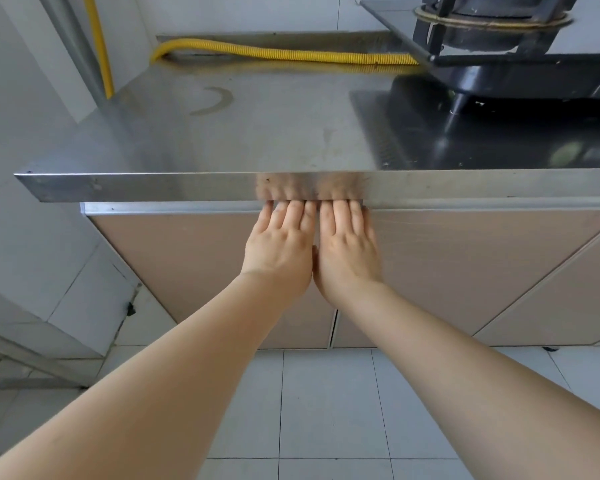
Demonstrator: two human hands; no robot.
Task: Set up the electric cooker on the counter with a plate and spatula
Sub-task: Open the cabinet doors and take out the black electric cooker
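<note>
A stainless steel counter (222,133) fills the upper half of the view. My left hand (281,247) and my right hand (347,251) lie side by side, flat against the top of the beige cabinet doors (174,258) just under the counter's front lip. Their fingertips reach under that lip and are hidden there. Both hands hold nothing. No electric cooker, plate or spatula shows in this view.
A black gas stove (499,74) with a pan support stands at the counter's back right. A yellow corrugated hose (291,53) runs along the back wall and up the left corner. White tiled floor (326,403) lies below.
</note>
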